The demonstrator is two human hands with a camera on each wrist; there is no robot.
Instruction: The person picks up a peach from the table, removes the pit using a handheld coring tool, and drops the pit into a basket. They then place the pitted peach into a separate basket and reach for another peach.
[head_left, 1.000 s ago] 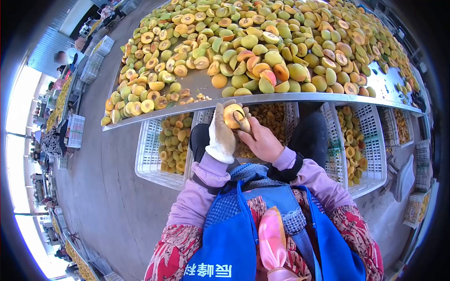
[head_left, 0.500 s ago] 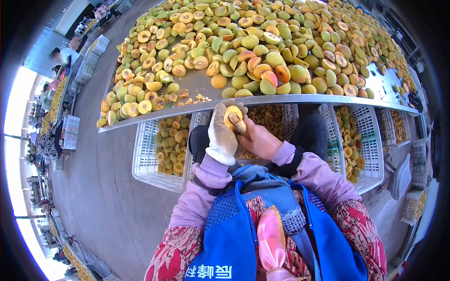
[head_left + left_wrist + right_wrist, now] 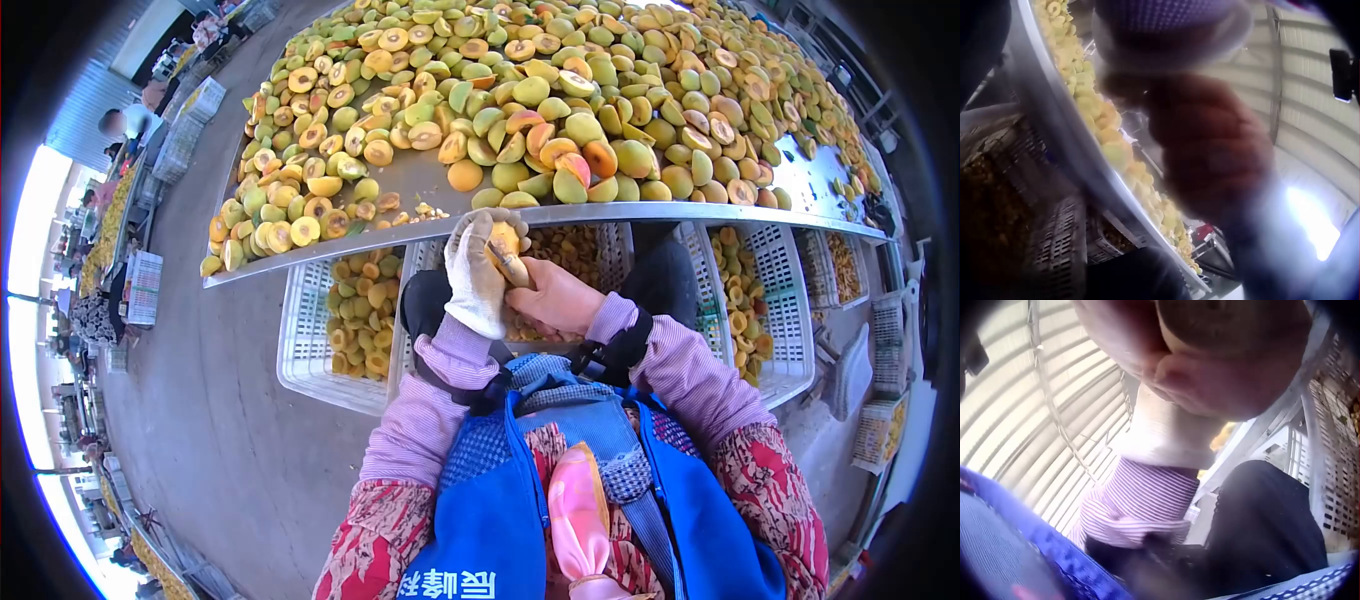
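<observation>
My gloved left hand (image 3: pixel 473 280) holds a yellow peach half (image 3: pixel 503 236) over the near edge of the metal table. My bare right hand (image 3: pixel 562 300) grips a pitting tool by its wooden handle (image 3: pixel 514 270), whose far end meets the cut face of the peach. The tool's metal tip is hidden at the fruit now. In the right wrist view, the round butt of the handle (image 3: pixel 1210 322) pokes out of the curled fingers, with the white glove (image 3: pixel 1163 434) behind. Curled bare fingers (image 3: pixel 1210 150) appear blurred in the left wrist view.
Halved peaches (image 3: pixel 560 100) are heaped on the table, whose raised metal rim (image 3: pixel 640 211) runs just beyond my hands. White crates (image 3: pixel 300 340) of peach halves stand beneath, beside my knees. One crate (image 3: pixel 795 330) is at the right. Other people work at tables far left.
The peach half has turned in my left hand, its cut face now tilted more to the side. The tool's curved metal loop, visible a second ago, no longer shows. The left wrist has rotated slightly.
</observation>
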